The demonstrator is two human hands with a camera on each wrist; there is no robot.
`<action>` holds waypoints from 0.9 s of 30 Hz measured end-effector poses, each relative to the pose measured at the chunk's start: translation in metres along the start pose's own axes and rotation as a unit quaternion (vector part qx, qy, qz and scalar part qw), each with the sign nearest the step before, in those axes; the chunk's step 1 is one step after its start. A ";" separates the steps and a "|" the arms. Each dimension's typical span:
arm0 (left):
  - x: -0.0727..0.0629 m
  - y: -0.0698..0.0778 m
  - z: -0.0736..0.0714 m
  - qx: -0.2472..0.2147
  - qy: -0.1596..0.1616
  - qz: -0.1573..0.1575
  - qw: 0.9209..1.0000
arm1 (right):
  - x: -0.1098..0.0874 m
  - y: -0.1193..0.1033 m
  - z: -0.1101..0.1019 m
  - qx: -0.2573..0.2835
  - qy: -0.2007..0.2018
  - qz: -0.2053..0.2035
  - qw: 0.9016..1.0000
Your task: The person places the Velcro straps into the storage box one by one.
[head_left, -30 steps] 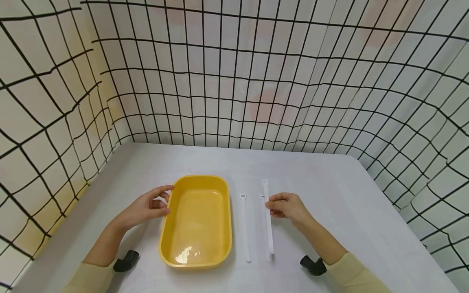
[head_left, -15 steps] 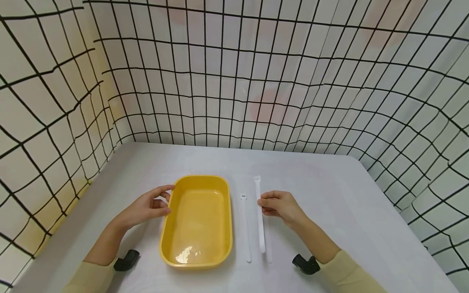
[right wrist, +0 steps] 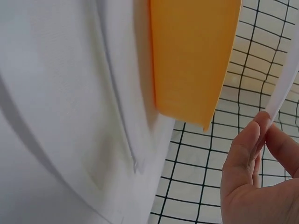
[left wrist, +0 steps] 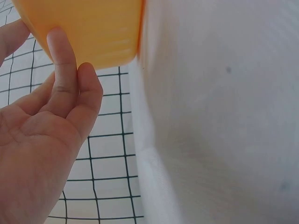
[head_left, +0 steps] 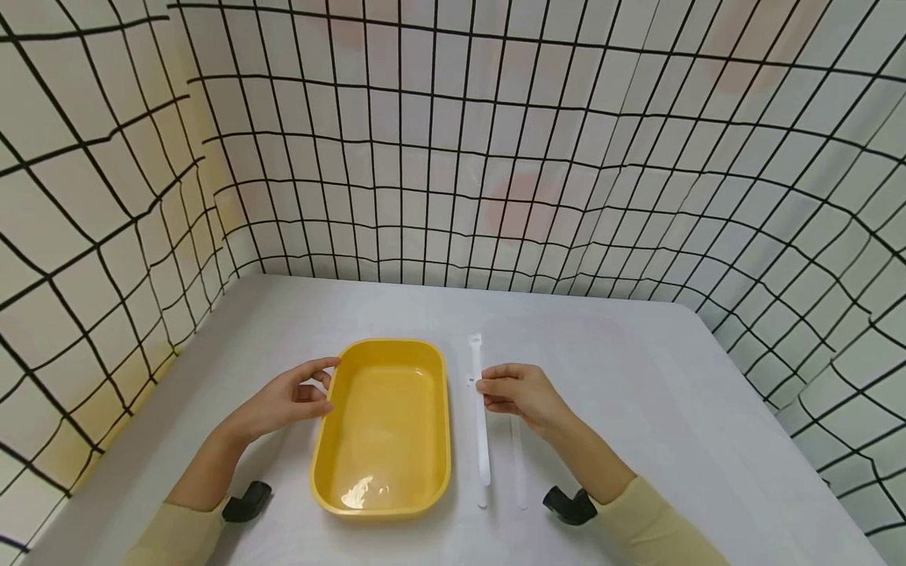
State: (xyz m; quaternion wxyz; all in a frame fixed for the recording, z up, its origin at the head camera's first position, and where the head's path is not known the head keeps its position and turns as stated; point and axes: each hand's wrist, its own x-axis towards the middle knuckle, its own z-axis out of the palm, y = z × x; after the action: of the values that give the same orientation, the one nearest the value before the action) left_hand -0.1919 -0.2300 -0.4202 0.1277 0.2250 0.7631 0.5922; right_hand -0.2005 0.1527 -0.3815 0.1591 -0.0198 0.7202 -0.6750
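Left hand [head_left: 283,401] at the far left corner of the yellow tray [head_left: 382,428], fingers loosely curled against its rim. Right hand [head_left: 520,395] just right of the tray, pinching a white strap [head_left: 481,424], raised above two more straps [head_left: 518,464] lying flat on the white table [head_left: 637,377].

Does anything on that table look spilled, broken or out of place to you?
Nothing stands out. The yellow tray sits flat and looks empty, steadied by the left hand. The right hand pinches one white strip lifted off the table; two other strips lie straight beside the tray.
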 end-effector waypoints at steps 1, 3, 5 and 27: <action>0.000 0.000 0.000 0.000 0.001 -0.002 1.000 | 0.000 -0.001 0.002 0.004 -0.004 -0.001 1.000; 0.000 0.000 0.000 0.003 0.003 -0.005 1.000 | 0.001 -0.001 0.005 0.009 -0.007 0.000 1.000; 0.000 0.000 0.000 0.005 0.004 -0.008 1.000 | 0.002 -0.002 0.008 0.015 -0.011 0.001 1.000; 0.001 -0.001 0.000 0.009 0.005 -0.008 1.000 | 0.014 -0.007 0.044 0.050 -0.049 -0.002 0.998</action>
State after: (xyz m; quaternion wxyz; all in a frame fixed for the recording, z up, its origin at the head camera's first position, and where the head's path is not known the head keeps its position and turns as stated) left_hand -0.1930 -0.2298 -0.4209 0.1268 0.2176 0.7705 0.5856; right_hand -0.2037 0.1058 -0.3791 0.1931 -0.0464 0.6773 -0.7084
